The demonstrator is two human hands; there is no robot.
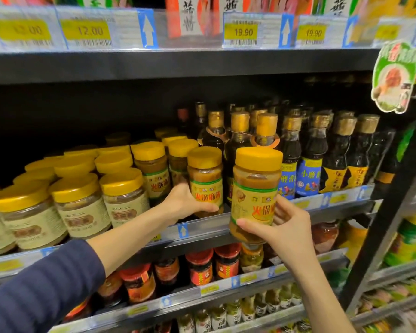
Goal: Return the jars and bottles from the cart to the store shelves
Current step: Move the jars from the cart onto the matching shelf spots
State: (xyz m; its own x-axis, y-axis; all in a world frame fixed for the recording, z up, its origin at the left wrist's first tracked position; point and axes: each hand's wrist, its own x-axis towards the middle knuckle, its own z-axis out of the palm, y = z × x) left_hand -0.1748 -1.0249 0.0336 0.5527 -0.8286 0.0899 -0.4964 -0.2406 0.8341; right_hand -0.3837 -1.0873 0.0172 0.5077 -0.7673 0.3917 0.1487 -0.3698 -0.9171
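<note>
Two yellow-lidded sauce jars in play: one jar (205, 181) stands at the front edge of the shelf (202, 227), the left hand (185, 200) wrapped around its lower half; the second jar (255, 198) hangs in front of the shelf lip, pinched near its base by the right hand (283, 224). Shelving step, clearly. The gap beside the dark bottles (310, 155) looks tight, so next the left jar probably slides aside, then the right one lifts over the lip.

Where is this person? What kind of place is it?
Almost certainly a grocery store's sauce aisle. Yellow price tags line the shelf edges, rows of identical yellow-lidded jars and dark bottles face outward, and both hands hold matching jars.
</note>
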